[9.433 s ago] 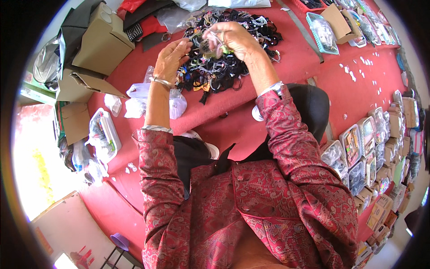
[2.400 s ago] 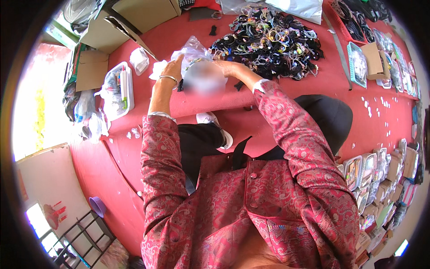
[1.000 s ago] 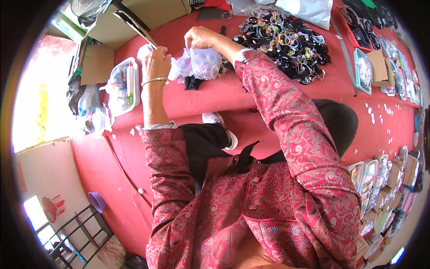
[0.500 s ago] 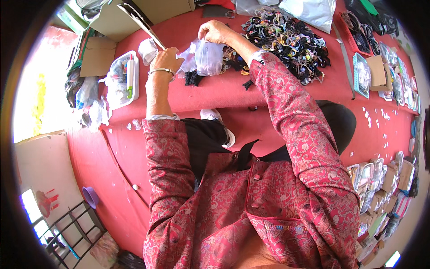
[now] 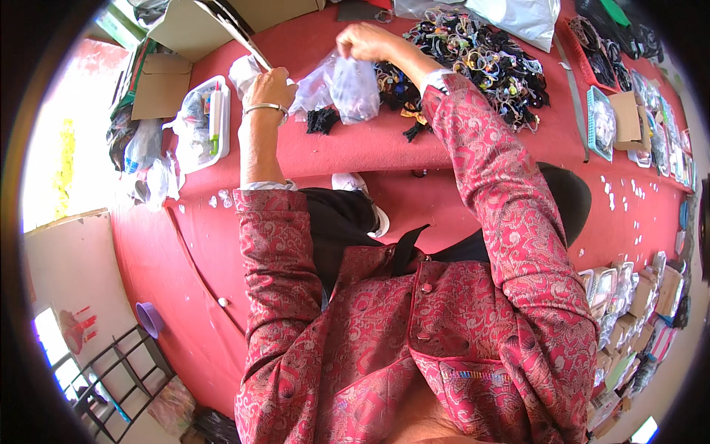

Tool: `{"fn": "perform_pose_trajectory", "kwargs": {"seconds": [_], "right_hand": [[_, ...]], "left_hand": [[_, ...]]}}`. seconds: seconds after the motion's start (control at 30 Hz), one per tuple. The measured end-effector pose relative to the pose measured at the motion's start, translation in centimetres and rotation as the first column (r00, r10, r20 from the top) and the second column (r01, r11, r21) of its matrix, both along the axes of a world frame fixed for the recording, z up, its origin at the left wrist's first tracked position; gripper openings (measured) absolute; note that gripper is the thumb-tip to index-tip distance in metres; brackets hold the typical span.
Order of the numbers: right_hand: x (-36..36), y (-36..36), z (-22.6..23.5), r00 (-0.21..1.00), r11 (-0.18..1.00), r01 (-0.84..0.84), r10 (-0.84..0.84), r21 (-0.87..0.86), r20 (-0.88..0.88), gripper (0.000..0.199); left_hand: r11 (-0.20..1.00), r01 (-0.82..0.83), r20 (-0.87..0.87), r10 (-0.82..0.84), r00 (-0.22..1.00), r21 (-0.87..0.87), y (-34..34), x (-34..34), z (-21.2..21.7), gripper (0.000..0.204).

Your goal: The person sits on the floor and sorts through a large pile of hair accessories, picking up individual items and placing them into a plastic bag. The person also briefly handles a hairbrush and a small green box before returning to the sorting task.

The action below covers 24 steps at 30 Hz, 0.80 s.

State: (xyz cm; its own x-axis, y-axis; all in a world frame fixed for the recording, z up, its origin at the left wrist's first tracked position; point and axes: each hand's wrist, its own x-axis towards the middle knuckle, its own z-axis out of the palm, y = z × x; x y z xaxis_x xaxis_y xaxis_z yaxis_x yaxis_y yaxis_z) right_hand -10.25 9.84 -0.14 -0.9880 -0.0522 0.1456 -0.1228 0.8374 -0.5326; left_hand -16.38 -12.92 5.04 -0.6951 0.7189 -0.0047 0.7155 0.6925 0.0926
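Note:
My left hand (image 5: 270,89), with a bracelet at the wrist, is closed around the lower end of a long thin flat piece (image 5: 240,33), seen nearly edge-on. A crumpled white plastic wrap (image 5: 242,72) is just left of those fingers. My right hand (image 5: 367,42) pinches the top of a translucent plastic bag (image 5: 356,92); its contents are unclear. More thin plastic (image 5: 314,90) spreads left of the bag, toward my left hand. A black tasselled bundle (image 5: 322,120) lies below it. To the right is a big pile of black and pale cords with small coloured beads (image 5: 481,70).
A white tray (image 5: 224,122) holds bagged things and a green-handled tool at left, near a cardboard box (image 5: 188,29). A red basket (image 5: 580,44) and a blue basket (image 5: 603,137) stand at right. Many packed trays (image 5: 614,296) line the right side. Red cloth (image 5: 200,259) covers the surface.
My right hand has moved slightly right and up, and the bag has swung right, now tilted. My left hand has risen a little with the flat piece.

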Motion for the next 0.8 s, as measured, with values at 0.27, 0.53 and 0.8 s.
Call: {"fn": "perform_pose_trajectory", "kwargs": {"seconds": [0.27, 0.53, 0.8], "right_hand": [[2.7, -2.0, -2.7, 0.993, 0.988, 0.120, -0.119, -0.093, 0.022, 0.017], [7.9, 0.8, 1.6, 0.957, 0.990, 0.124, -0.103, 0.062, -0.270, 0.025], [22.2, 8.7, 11.6, 0.975, 0.974, 0.221, -0.222, 0.051, 0.025, 0.030]], "left_hand": [[0.996, -0.018, 0.027, 0.021, 0.999, -0.088, 0.0, -0.5, -1.3, 0.024], [0.930, -0.099, 0.064, 0.129, 0.990, -0.353, 2.2, 0.4, -1.9, 0.032], [0.939, 0.156, 0.069, -0.142, 0.988, -0.305, -2.5, -3.5, -5.6, 0.026]]}}
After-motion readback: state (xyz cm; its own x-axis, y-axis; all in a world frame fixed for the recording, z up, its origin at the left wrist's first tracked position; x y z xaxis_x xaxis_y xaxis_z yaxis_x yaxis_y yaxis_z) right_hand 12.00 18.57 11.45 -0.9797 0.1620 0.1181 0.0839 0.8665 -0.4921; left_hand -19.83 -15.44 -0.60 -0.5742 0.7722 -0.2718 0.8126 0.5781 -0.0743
